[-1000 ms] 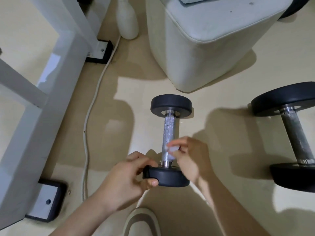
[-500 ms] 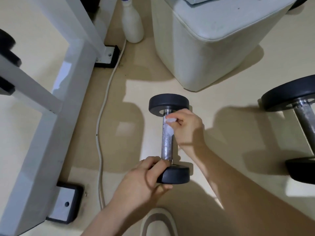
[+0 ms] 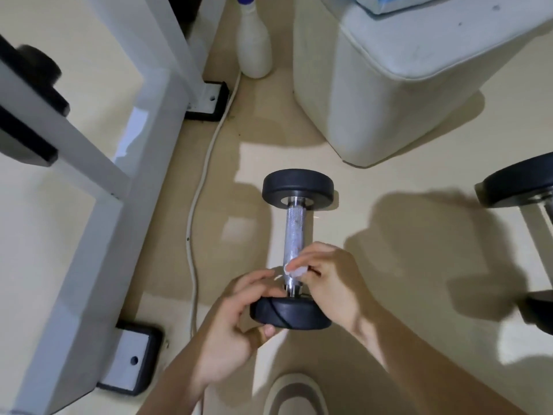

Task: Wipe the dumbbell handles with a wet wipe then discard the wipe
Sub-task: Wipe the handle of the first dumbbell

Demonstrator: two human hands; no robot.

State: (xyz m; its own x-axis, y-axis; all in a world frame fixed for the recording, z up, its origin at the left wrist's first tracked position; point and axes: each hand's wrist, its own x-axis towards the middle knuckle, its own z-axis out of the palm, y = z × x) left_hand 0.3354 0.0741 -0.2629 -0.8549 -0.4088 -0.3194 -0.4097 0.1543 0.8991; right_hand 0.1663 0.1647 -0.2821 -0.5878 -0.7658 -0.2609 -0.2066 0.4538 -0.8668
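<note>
Beige floor (image 3: 389,205), white frame (image 3: 98,223), padded stool (image 3: 404,85)

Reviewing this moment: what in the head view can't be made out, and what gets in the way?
Head view:
Wet wipe: mostly hidden under the right hand fingers.
Dumbbell handle, near end: covered by the wipe and the left hand fingers.
Second dumbbell: cut off by the right edge.
Spray bottle: head cut off by the top edge.
Blue pack: cut off by the top edge.
Black objects at left: blurred.
</note>
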